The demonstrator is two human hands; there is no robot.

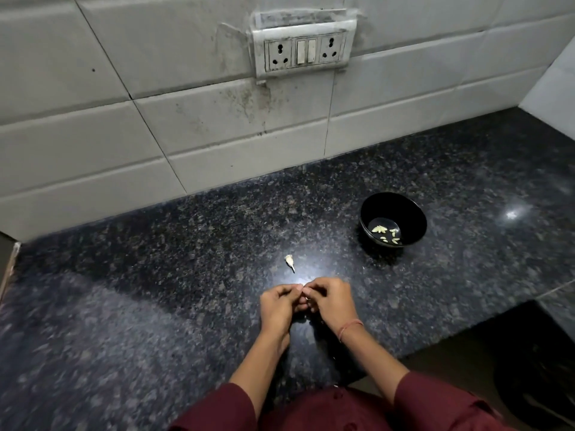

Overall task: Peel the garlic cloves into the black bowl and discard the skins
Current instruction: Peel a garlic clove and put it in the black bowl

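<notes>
Dim room, white shiny spots of glare on the dark counter (155,275), bendy edges, blurry bottom corners.

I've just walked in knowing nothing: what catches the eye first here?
The left hand and right hand meet over the dark counter, centre foreground, pinching a small pale clove between them. To their right, farther back, a black bowl holds peeled cloves; one loose garlic piece lies just beyond the hands.
</notes>
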